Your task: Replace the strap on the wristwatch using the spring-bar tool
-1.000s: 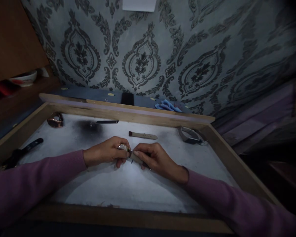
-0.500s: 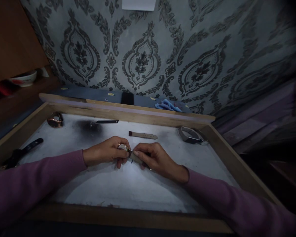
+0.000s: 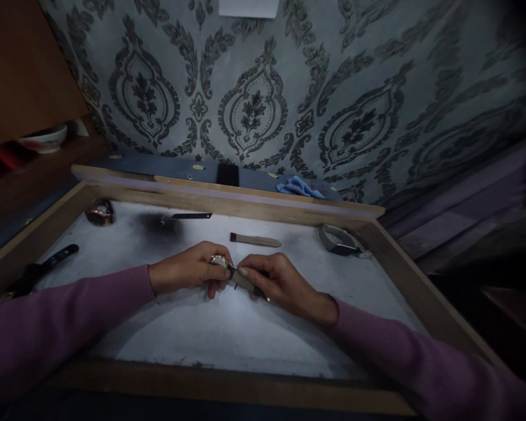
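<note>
In the middle of the tray, my left hand [image 3: 201,272] is closed around a round silver watch case [image 3: 220,261]. A watch strap [image 3: 244,282] with a pale underside runs from the case toward the right. My right hand [image 3: 280,283] pinches this strap close to the case, its fingertips almost meeting the left thumb. A thin bright bit shows at the right fingertips, too small to name. Behind the hands lies a loose strap piece [image 3: 256,240], pale side up with a row of holes and a dark red end.
The wooden-sided tray [image 3: 228,204] has a white floor. Inside it are a rose-gold watch [image 3: 100,213], a black watch strap [image 3: 48,266], a dark flat blade [image 3: 191,216] and a grey-banded watch [image 3: 342,241]. A blue cloth [image 3: 300,187] and a black phone-like object [image 3: 228,174] lie behind.
Both hands keep nearly the same place and grip on the watch and strap. The whole view has shifted very slightly.
</note>
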Demonstrator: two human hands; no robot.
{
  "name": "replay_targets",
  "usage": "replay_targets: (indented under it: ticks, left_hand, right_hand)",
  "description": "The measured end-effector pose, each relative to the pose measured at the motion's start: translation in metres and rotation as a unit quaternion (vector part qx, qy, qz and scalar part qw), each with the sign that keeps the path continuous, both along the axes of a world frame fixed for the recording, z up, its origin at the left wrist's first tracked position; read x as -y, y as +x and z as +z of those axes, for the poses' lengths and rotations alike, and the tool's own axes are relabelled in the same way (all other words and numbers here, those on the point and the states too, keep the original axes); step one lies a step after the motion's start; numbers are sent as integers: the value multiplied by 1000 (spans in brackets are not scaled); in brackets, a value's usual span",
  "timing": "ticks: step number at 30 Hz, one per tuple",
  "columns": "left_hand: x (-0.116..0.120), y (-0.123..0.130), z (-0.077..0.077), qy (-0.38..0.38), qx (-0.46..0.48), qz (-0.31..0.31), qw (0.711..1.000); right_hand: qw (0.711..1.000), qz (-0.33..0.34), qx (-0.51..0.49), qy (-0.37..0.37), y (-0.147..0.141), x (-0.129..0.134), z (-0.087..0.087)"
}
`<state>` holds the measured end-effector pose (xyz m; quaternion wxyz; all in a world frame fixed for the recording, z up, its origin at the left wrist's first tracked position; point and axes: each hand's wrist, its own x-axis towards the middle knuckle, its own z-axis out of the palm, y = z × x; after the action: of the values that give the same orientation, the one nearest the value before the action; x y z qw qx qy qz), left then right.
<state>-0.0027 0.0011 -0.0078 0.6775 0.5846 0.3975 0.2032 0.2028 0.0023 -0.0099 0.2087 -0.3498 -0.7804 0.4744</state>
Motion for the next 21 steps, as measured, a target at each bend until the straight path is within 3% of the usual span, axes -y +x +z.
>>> replay_targets:
  ticks: [8,21]
  left_hand:
    - [0,-1,1,-3,-10,4,1000]
    - [-1,-2,-7,-5,16,15,1000]
  right_hand:
    - [996,4,32,77,1,0,7]
    - [998,-6,29,60,1,-2,3]
